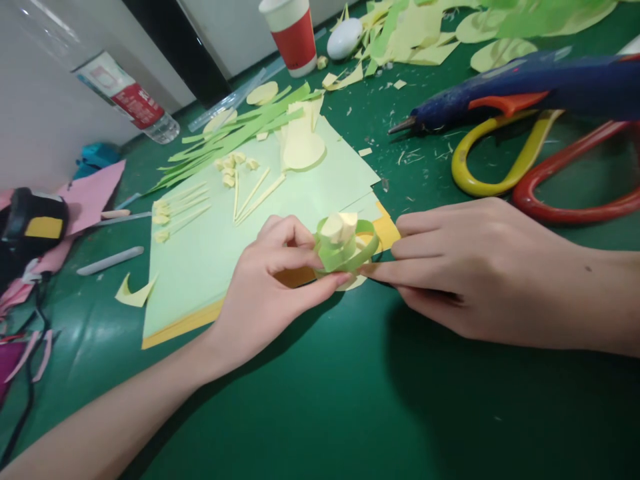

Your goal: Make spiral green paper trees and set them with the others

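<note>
A small paper craft piece (345, 250) is held low over the green table, between my two hands. It has curled green paper strips, a folded cream paper lump at the top and a pale yellow round base. My left hand (280, 273) pinches its left side with thumb and fingers. From the right, my right hand (460, 267) has its fingers closed at the edge of the base; the fingertips are partly hidden. Behind it lies a stack of pale green paper sheets (200, 267), with thin rolled paper sticks (253, 197) and small folded paper bits (235, 167) on top.
A blue glue gun (500, 90) and scissors with yellow and red handles (575, 193) lie at right. Green paper strips (240, 130), a paper cup (290, 37), a white egg-shaped object (345, 38) and paper scraps (410, 30) are behind. A plastic bottle (127, 90) stands back left.
</note>
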`<action>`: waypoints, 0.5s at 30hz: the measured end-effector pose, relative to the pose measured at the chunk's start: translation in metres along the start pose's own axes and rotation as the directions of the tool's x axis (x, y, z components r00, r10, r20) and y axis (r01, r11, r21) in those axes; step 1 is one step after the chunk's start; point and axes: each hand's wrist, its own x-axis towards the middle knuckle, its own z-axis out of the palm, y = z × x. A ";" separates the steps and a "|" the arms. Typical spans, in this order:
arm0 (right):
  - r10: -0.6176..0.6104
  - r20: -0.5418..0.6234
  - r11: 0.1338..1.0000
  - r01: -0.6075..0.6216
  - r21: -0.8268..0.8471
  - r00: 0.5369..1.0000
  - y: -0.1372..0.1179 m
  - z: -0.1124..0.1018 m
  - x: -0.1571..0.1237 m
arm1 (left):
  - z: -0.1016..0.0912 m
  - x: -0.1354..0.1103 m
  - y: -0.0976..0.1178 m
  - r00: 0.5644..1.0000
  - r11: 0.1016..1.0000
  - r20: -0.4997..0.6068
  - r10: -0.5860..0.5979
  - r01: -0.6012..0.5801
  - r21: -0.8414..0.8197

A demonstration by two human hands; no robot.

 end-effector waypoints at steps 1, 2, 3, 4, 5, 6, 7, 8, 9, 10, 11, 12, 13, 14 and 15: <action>0.000 0.002 1.000 0.000 0.000 1.000 0.000 0.000 0.000 | 0.000 0.000 0.000 1.000 1.000 -0.003 -0.002 0.002 -0.006; -0.002 0.003 1.000 0.002 -0.002 1.000 0.000 0.000 -0.001 | 0.000 0.000 0.000 1.000 1.000 -0.004 -0.006 0.006 -0.013; -0.003 0.002 1.000 0.003 -0.005 1.000 -0.001 0.001 -0.001 | 0.000 0.000 0.001 1.000 1.000 -0.002 -0.011 0.011 -0.021; -0.006 -0.002 1.000 0.006 -0.006 1.000 -0.001 0.001 -0.001 | 0.000 0.000 0.001 1.000 0.999 0.005 -0.015 0.015 -0.029; -0.009 -0.006 1.000 0.009 -0.008 1.000 -0.001 0.001 -0.001 | -0.001 -0.001 0.001 1.000 0.999 0.013 -0.016 0.016 -0.037; -0.012 -0.008 1.000 0.012 -0.009 1.000 -0.001 0.001 -0.001 | -0.001 -0.001 0.002 1.000 0.999 0.021 -0.013 0.013 -0.042; -0.014 -0.010 1.000 0.013 -0.010 1.000 -0.001 0.001 -0.001 | -0.001 -0.001 0.002 1.000 0.999 0.026 -0.010 0.011 -0.043; -0.017 -0.013 1.000 0.017 -0.008 1.000 -0.001 0.001 -0.001 | -0.001 -0.001 0.002 1.000 0.999 0.025 -0.007 0.008 -0.040; -0.022 -0.011 1.000 0.022 -0.007 1.000 -0.001 0.001 -0.001 | 0.000 -0.001 0.001 1.000 0.999 0.020 -0.004 0.005 -0.033; -0.022 -0.006 1.000 0.022 -0.008 1.000 -0.001 0.000 -0.001 | 0.000 -0.001 0.001 1.000 1.000 0.014 0.001 0.000 -0.023; -0.020 -0.003 1.000 0.020 -0.012 1.000 -0.001 0.000 0.000 | 0.000 -0.001 0.001 1.000 1.000 0.008 0.006 -0.006 -0.013; -0.018 -0.004 1.000 0.018 -0.014 1.000 -0.001 0.000 0.000 | 0.000 0.000 0.001 1.000 1.000 0.001 0.013 -0.013 -0.005; -0.018 -0.003 1.000 0.018 -0.017 1.000 -0.001 0.001 -0.001 | 0.000 0.000 0.001 1.000 1.000 -0.005 0.022 -0.022 -0.001; -0.018 -0.008 1.000 0.018 -0.018 1.000 -0.001 0.001 -0.001 | 0.001 0.000 0.001 1.000 1.000 -0.009 0.029 -0.029 0.000; -0.016 -0.013 1.000 0.016 -0.018 1.000 -0.001 0.002 -0.001 | 0.001 0.000 0.001 0.999 0.999 -0.011 0.032 -0.032 -0.001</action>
